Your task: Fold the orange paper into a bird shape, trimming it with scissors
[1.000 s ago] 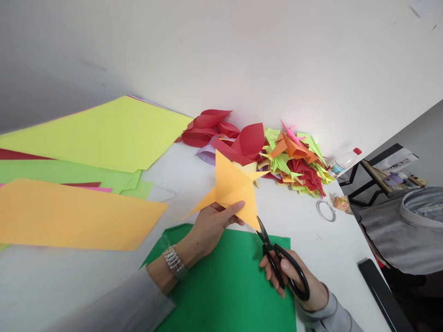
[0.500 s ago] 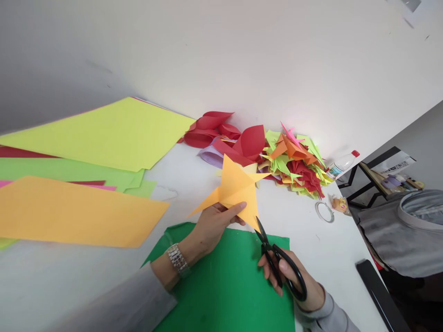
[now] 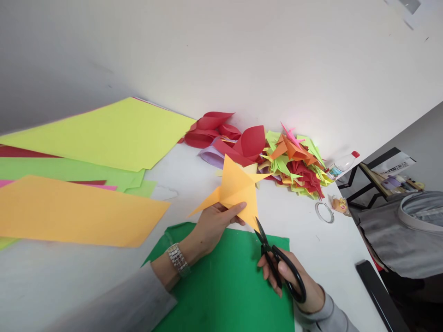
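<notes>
My left hand (image 3: 211, 226) pinches a folded orange paper star shape (image 3: 237, 186) and holds it up above the white table (image 3: 308, 240). My right hand (image 3: 294, 279) grips black scissors (image 3: 277, 258), fingers through the handles. The blade tips meet the lowest point of the orange shape. A green sheet (image 3: 224, 286) lies flat under both hands. A metal watch (image 3: 176, 259) sits on my left wrist.
Large yellow (image 3: 104, 133), light green (image 3: 69, 170) and orange (image 3: 76, 212) sheets lie at the left. A heap of folded red, green and orange paper pieces (image 3: 277, 157) rests against the wall. A tape roll (image 3: 324, 212), a plastic bottle (image 3: 341, 163) and a black object (image 3: 379, 290) lie at the right.
The view shifted slightly. The scissor tips have closed in on the lower point of the orange shape; the hands have hardly moved.
</notes>
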A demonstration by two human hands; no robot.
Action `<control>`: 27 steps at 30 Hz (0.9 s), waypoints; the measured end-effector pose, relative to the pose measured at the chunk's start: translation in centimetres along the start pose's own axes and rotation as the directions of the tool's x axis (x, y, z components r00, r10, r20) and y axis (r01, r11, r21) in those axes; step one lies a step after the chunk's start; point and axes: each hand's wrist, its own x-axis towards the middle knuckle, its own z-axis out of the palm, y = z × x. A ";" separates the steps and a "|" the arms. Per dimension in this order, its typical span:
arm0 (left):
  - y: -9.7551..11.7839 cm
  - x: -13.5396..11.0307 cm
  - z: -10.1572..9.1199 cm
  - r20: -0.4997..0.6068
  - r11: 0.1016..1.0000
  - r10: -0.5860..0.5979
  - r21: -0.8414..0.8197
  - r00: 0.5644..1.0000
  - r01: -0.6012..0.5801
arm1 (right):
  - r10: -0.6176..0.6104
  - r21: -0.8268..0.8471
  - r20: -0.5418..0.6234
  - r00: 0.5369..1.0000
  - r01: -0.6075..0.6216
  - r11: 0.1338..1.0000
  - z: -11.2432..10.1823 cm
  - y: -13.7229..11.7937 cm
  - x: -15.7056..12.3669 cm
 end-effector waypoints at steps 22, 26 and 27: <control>-0.4 0.2 -0.2 0.025 1.000 0.009 0.005 1.000 -0.009 | 0.012 -0.065 -0.026 1.000 -0.013 0.998 0.0 -0.2 -0.1; -0.4 0.3 -0.3 0.034 1.000 0.003 0.010 0.999 -0.003 | 0.048 -0.077 -0.047 0.998 -0.052 0.996 0.0 -0.3 -0.1; -0.4 0.3 -0.3 0.038 1.000 0.006 0.011 0.999 -0.006 | 0.048 -0.082 -0.050 0.998 -0.052 0.995 0.0 -0.3 -0.1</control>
